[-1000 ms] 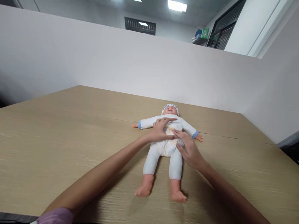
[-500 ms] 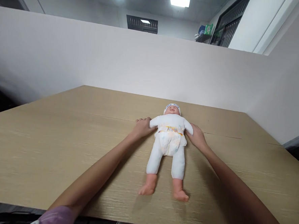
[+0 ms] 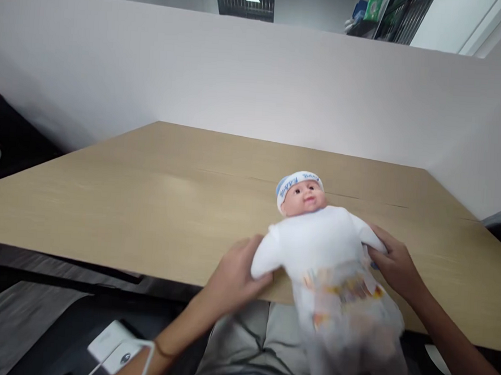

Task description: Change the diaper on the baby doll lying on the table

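A baby doll (image 3: 319,240) in a white top, a white headband with blue lettering and a printed diaper (image 3: 349,295) is tilted toward me over the table's front edge. My left hand (image 3: 239,271) is closed around the doll's arm on the left side of the view. On the other side, my right hand (image 3: 392,261) grips the doll's other arm. Its legs hang low in front of my lap and are smeared by motion; the feet cannot be made out.
The wooden table (image 3: 147,204) stretches in front of me to a white partition (image 3: 240,79). Below its edge, a white device (image 3: 115,346) with a cable lies on a black surface at the left. My lap (image 3: 249,346) in grey trousers is beneath the doll.
The doll lay flat on the table; both hands have lifted it and drawn it toward me, past the front edge. The view has tipped downward.
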`<state>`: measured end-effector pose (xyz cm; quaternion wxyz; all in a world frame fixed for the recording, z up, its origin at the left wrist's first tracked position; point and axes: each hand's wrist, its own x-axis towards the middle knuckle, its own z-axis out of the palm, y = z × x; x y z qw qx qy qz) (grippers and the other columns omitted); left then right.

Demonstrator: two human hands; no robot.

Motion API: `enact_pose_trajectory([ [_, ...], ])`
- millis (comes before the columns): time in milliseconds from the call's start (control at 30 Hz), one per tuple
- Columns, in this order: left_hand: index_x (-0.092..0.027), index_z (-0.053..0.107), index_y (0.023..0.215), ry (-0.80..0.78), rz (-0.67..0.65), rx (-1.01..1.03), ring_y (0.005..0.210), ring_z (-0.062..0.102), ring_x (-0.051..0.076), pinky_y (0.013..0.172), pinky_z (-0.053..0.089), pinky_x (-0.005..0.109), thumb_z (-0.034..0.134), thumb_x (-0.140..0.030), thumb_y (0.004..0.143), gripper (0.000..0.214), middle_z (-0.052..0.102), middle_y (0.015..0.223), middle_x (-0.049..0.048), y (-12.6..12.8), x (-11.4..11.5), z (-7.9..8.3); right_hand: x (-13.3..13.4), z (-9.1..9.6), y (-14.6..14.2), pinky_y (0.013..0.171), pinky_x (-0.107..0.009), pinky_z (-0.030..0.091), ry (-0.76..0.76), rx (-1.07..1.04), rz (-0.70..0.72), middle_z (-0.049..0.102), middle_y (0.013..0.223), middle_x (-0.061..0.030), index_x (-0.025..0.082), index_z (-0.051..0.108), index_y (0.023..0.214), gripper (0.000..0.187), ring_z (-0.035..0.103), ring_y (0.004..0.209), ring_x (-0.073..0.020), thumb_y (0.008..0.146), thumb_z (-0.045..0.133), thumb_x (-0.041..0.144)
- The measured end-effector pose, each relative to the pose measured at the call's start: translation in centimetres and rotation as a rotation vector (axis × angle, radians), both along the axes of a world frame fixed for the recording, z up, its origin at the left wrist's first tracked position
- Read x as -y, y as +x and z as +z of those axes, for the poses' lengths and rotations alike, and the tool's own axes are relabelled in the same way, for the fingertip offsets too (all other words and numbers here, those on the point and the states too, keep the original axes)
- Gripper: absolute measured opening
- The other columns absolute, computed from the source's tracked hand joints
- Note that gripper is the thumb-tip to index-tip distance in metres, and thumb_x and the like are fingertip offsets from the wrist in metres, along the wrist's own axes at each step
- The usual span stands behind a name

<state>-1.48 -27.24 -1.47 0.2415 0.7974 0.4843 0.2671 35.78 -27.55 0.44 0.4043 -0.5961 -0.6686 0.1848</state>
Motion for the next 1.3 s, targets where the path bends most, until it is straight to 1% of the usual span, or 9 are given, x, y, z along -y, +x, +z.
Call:
enact_pose_trajectory([
  [67, -0.025, 0.06, 0.132, -0.077, -0.03, 0.06, 0.11, 0.068, 0.032, 0.094, 0.054, 0.041, 0.067, -0.032, 0.083, 0.05, 0.073, 0.122, 0.0098, -0.4, 6.3, -2.2, 4.6, -0.2, 0.1, 0.095, -0.037, 0.059, -0.041, 0.024, 0.054, 0.08, 0.126, -0.0041, 0.028, 0.078, 0.13, 0.049, 0.074, 0.112, -0.0292, 0.082, 0.064, 0.029],
  [200, -0.027, 0.066, 0.122, -0.28, -0.105, 0.025, 0.102, 0.068, 0.033, 0.092, 0.056, 0.044, 0.068, -0.022, 0.069, 0.053, 0.073, 0.112, 0.0082, -1.9, 16.4, -6.5, 11.6, -1.8, -1.4, 0.098, -0.037, 0.059, -0.126, 0.05, 0.188, 0.076, 0.129, -0.0052, 0.032, 0.074, 0.138, 0.063, 0.072, 0.117, -0.03, 0.078, 0.059, 0.019],
  [367, -0.035, 0.071, 0.112, -0.409, -0.192, -0.064, 0.106, 0.068, 0.036, 0.091, 0.057, 0.046, 0.067, -0.023, 0.067, 0.046, 0.075, 0.112, 0.0051, -5.5, 21.9, -8.0, 15.2, -4.8, -4.8, 0.103, -0.039, 0.056, -0.28, 0.033, 0.411, 0.074, 0.128, -0.0078, 0.029, 0.07, 0.143, 0.066, 0.069, 0.117, -0.0298, 0.079, 0.059, 0.015],
  [567, -0.027, 0.065, 0.133, -0.411, -0.106, -0.161, 0.112, 0.071, 0.034, 0.101, 0.055, 0.044, 0.064, -0.024, 0.076, 0.057, 0.076, 0.124, 0.0079, -7.4, 21.9, -7.1, 14.9, -10.8, -7.5, 0.101, -0.038, 0.055, -0.362, 0.159, 0.425, 0.074, 0.123, -0.0065, 0.029, 0.068, 0.144, 0.06, 0.07, 0.113, -0.026, 0.086, 0.058, 0.016],
  [700, -0.022, 0.07, 0.13, -0.504, -0.107, -0.373, 0.105, 0.075, 0.036, 0.095, 0.055, 0.045, 0.053, -0.055, 0.1, 0.047, 0.081, 0.112, 0.0125, -8.1, 22.1, -7.2, 15.5, -14.4, -7.2, 0.113, -0.048, 0.051, -0.439, 0.174, 0.379, 0.074, 0.134, -0.0081, 0.029, 0.075, 0.134, 0.041, 0.066, 0.126, -0.0295, 0.095, 0.063, 0.031],
  [900, -0.013, 0.064, 0.151, -0.256, -0.124, -0.598, 0.131, 0.063, 0.046, 0.118, 0.039, 0.061, 0.058, -0.062, 0.098, 0.072, 0.071, 0.142, 0.0252, -7.4, 21.4, -4.5, 17.8, -12.6, -7.8, 0.092, -0.04, 0.056, -0.546, 0.009, 0.351, 0.081, 0.106, -0.0067, 0.023, 0.08, 0.105, 0.04, 0.074, 0.101, -0.0264, 0.107, 0.052, 0.052],
  [1033, -0.021, 0.059, 0.156, -0.12, -0.386, -0.307, 0.14, 0.057, 0.039, 0.121, 0.039, 0.055, 0.052, -0.056, 0.107, 0.06, 0.065, 0.152, 0.0178, -2.0, 17.4, -2.4, 18.3, -11.4, -8.9, 0.083, -0.035, 0.053, -0.509, 0.03, 0.329, 0.081, 0.097, -0.0052, 0.022, 0.079, 0.097, 0.033, 0.075, 0.092, -0.0257, 0.104, 0.057, 0.046],
  [1167, -0.028, 0.066, 0.146, -0.161, -0.752, 0.032, 0.126, 0.065, 0.028, 0.113, 0.047, 0.041, 0.056, -0.046, 0.109, 0.043, 0.072, 0.139, 0.0101, 3.3, 13.7, -4.3, 18.3, -12.2, -8.7, 0.079, -0.034, 0.05, -0.472, 0.093, 0.301, 0.08, 0.093, -0.0051, 0.021, 0.079, 0.092, 0.031, 0.074, 0.088, -0.0252, 0.102, 0.054, 0.036],
  [1300, -0.028, 0.072, 0.136, -0.172, -0.797, 0.168, 0.126, 0.064, 0.027, 0.116, 0.044, 0.043, 0.058, -0.042, 0.108, 0.035, 0.075, 0.136, 0.0097, 4.0, 13.4, -7.5, 18.9, -13.1, -8.1, 0.079, -0.035, 0.052, -0.453, 0.079, 0.233, 0.078, 0.095, -0.0064, 0.024, 0.082, 0.098, 0.033, 0.073, 0.088, -0.0251, 0.103, 0.054, 0.04],
])
